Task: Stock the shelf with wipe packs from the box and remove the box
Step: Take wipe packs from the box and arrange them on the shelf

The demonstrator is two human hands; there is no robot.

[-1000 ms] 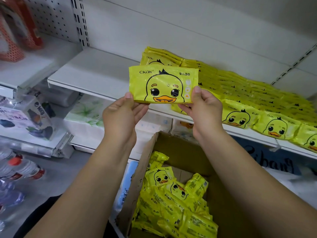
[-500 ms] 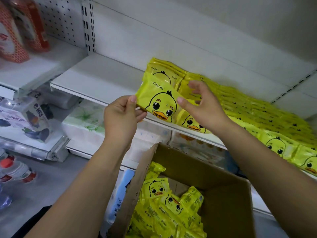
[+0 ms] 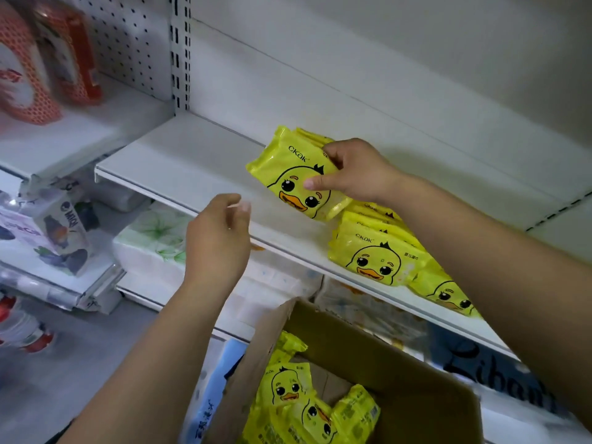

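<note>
Shelf (image 3: 192, 155), white and wide, carries a row of yellow duck-faced wipe packs (image 3: 374, 257) along its front edge toward the right, partly covered by the right forearm. Below its front edge stands the open cardboard box (image 3: 400, 379), cut off at the bottom, with more loose packs (image 3: 288, 386) heaped inside. Soft tissue bundles (image 3: 153, 238) fill the lower shelf, and blurred orange bottles (image 3: 28, 75) stand on a neighbouring board to the left. One pack (image 3: 288, 174) is held tilted at the row's left end, near the shelf's back, gripped by the right hand (image 3: 355, 169), thumb on the duck face, fingers curled over the top. The left hand (image 3: 217, 238) hovers before the front edge, fingers loosely curled, holding nothing.
</note>
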